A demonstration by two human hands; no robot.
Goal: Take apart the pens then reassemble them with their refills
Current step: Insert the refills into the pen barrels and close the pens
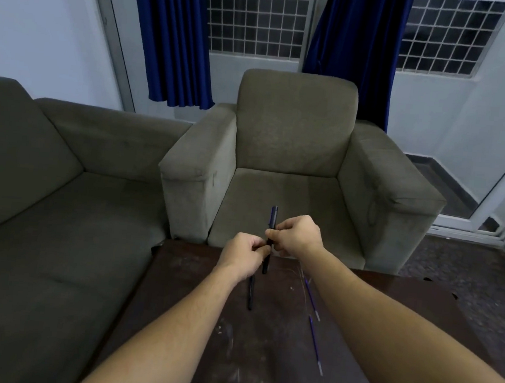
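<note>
Both hands hold one dark pen (272, 220) upright over the far edge of the dark wooden table (262, 345). My right hand (297, 235) pinches its middle, with the clip end sticking up. My left hand (243, 259) grips the lower part, whose tip pokes out below. Another dark pen (250, 293) lies on the table just under my left wrist. Two thin blue refills lie to the right: one (311, 299) farther off, the other (315, 346) nearer to me.
A grey-green armchair (294, 152) stands right behind the table's far edge. A matching sofa (45, 203) runs along the table's left side. Blue curtains and grilled windows fill the back wall. Bare floor (467, 271) lies to the right.
</note>
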